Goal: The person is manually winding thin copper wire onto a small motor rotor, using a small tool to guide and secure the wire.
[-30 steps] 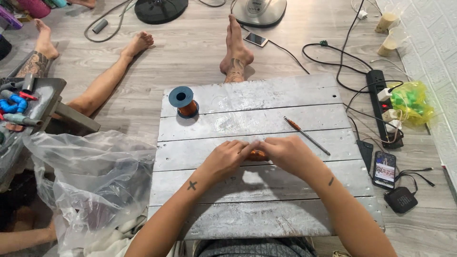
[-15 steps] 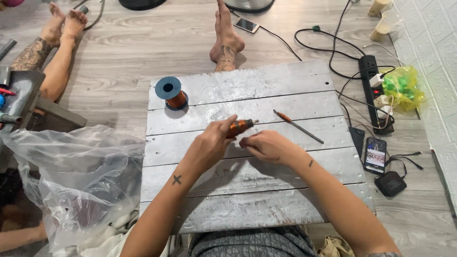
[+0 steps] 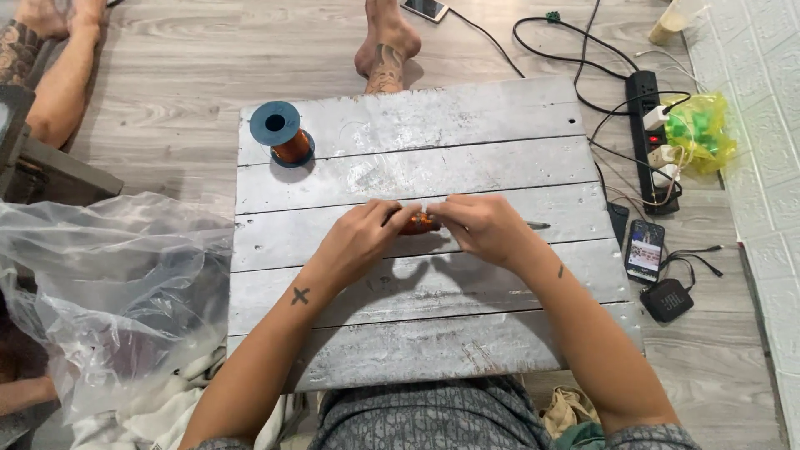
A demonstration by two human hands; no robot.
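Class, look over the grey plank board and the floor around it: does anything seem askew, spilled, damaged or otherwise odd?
Nothing is spilled or broken. The grey plank board is scuffed, and black cables tangle loosely near the black power strip.

Bright, even light; soft shadows under the hands [image 3: 425, 229]; edges perhaps slightly bowed by the lens.

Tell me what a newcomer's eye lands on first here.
First the two hands meeting mid-board: the left hand and right hand pinch a small orange piece between them over the grey plank board. Next, the blue spool of copper wire standing at the board's far left corner. Then the big clear plastic bag bulging on the left, and the power strip with tangled cables on the right.
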